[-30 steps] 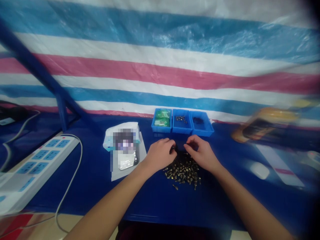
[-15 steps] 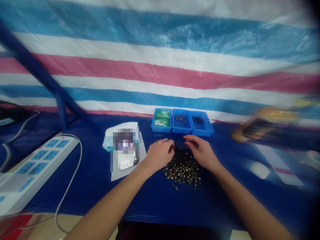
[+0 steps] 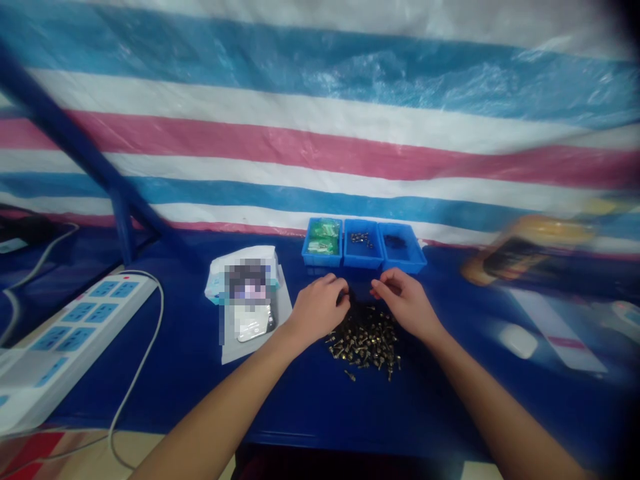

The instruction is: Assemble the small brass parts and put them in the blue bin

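Observation:
My left hand and my right hand curl over the far edge of a heap of small brass screws, which lies on the blue tabletop. Between my fingertips sits a dark clump of small black parts, partly hidden by my fingers. Whether either hand pinches a piece is too small to see. Beyond my hands stand blue plastic bins, side by side: green packets fill the left one, metal pieces lie in the middle one, and black pieces lie in the right one.
Left of my hands, a phone and a blurred packet rest on white paper. A white power strip and its cable lie further left. A white mouse and a blurred orange object are on the right. A striped plastic sheet hangs behind.
My right hand has risen slightly toward the bins, with its fingers drawn together. My left hand stays at the heap's far edge, and the heap looks unchanged.

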`<move>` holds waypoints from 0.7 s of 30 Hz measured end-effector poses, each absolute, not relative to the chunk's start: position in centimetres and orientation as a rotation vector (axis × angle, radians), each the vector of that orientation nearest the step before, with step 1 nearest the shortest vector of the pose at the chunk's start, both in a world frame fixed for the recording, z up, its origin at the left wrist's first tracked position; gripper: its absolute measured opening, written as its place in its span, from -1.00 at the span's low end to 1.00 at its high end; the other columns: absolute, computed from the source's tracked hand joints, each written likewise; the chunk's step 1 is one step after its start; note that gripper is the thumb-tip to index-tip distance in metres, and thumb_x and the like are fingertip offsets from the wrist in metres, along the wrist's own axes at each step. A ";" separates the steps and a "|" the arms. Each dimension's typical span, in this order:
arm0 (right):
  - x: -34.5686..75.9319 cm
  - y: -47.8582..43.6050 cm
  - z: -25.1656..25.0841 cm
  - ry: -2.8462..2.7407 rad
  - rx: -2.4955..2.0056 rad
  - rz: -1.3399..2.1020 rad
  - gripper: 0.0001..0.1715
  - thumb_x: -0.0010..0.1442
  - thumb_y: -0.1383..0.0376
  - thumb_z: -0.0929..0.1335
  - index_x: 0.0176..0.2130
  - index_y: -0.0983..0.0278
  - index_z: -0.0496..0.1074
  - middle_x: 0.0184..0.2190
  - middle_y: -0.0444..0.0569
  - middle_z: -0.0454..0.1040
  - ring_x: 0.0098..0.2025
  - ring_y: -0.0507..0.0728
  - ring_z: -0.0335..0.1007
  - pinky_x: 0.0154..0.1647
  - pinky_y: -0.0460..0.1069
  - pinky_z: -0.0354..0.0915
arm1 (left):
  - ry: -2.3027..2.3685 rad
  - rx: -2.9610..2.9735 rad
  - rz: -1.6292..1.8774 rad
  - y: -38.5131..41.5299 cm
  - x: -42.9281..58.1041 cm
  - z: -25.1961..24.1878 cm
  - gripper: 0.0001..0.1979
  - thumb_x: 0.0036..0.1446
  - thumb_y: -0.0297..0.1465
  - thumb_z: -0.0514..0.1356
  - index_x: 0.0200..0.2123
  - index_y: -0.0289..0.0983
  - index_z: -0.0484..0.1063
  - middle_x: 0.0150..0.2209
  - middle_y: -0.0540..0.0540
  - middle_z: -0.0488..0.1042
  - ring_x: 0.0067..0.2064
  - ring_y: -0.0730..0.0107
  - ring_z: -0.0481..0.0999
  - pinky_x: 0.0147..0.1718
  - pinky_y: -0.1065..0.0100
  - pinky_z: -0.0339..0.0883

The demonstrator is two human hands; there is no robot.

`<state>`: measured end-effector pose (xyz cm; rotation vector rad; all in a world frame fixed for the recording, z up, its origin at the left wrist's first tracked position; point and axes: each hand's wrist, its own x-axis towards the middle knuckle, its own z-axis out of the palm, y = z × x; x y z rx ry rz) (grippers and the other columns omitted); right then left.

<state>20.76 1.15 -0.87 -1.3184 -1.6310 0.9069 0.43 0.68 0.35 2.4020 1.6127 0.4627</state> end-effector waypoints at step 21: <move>21.5 1.5 -0.9 -1.736 -1.486 0.659 -0.69 0.23 0.07 0.32 -0.15 0.22 0.46 -0.54 -0.14 0.42 -0.49 0.08 0.33 -0.43 -0.03 0.23 | 1.687 2.388 0.365 1.2 -0.4 -0.2 -0.84 0.26 -0.30 0.06 -0.21 -0.16 0.42 -0.23 -0.05 0.47 -0.21 0.23 0.49 -0.32 0.29 0.29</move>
